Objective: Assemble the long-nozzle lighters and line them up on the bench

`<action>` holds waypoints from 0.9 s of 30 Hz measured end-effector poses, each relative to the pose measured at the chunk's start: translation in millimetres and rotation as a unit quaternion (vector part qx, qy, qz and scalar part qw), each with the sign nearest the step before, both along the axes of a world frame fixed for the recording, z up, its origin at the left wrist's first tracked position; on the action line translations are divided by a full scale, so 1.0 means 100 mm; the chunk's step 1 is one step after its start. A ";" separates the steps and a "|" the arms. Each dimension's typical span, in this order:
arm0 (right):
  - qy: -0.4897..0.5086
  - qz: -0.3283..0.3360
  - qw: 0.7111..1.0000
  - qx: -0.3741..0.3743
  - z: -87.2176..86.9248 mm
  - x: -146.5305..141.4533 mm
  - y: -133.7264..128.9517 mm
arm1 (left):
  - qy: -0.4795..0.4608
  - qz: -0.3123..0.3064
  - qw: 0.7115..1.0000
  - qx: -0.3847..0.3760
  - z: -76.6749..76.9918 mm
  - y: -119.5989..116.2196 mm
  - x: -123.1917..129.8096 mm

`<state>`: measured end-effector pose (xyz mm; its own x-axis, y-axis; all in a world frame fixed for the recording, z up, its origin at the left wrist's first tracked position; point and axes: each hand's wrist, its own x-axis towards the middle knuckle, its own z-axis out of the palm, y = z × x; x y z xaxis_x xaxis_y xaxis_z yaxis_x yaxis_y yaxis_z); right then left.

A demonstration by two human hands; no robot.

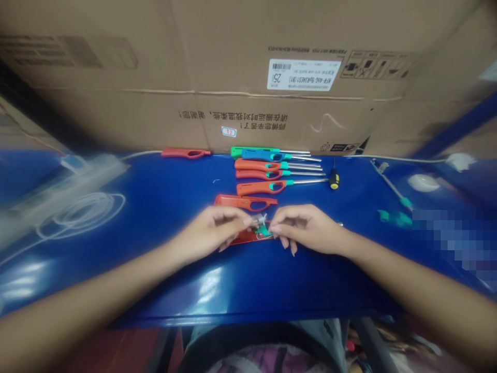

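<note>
My left hand (223, 225) is closed in a pinch on a small clear-and-metal part (258, 220). Opposite it, my right hand (306, 228) has thumb and forefinger pressed together beside a small teal piece (264, 230); what those fingertips hold is too small to make out. Below both hands lies an orange-red lighter shell half (244, 239), partly covered, with a thin pale wire near its right end. Just beyond, another orange-red shell half (229, 200) rests on the blue table, its inner side up.
Several long-nosed lighters (258, 187) lie in a column at the back, beside a black-and-yellow screwdriver (334, 179). A red lighter body (176, 153) is farther left. A metal rod with teal end (392, 186) and loose teal pieces (399, 218) lie right. Coiled white cable (81, 215) sits left; cardboard (155, 119) stands behind.
</note>
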<state>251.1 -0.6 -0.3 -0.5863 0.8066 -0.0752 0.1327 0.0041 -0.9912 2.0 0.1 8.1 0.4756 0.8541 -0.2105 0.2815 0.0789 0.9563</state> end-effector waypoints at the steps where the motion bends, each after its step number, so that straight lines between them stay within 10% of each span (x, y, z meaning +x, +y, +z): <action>1: 0.002 0.004 1.000 0.006 0.01 0.00 0.00 | 0.002 -0.006 1.000 -0.004 0.00 0.00 0.00; 27: -0.021 0.003 0.999 0.038 -0.01 0.05 0.04 | 0.013 -0.017 1.000 -0.019 0.02 0.00 0.03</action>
<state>255.7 3.0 -1.3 -0.5883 0.8078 -0.0382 0.1735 0.0800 -0.9816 4.8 -0.4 9.6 0.4985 0.8286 -0.2547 0.3094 0.1043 0.9452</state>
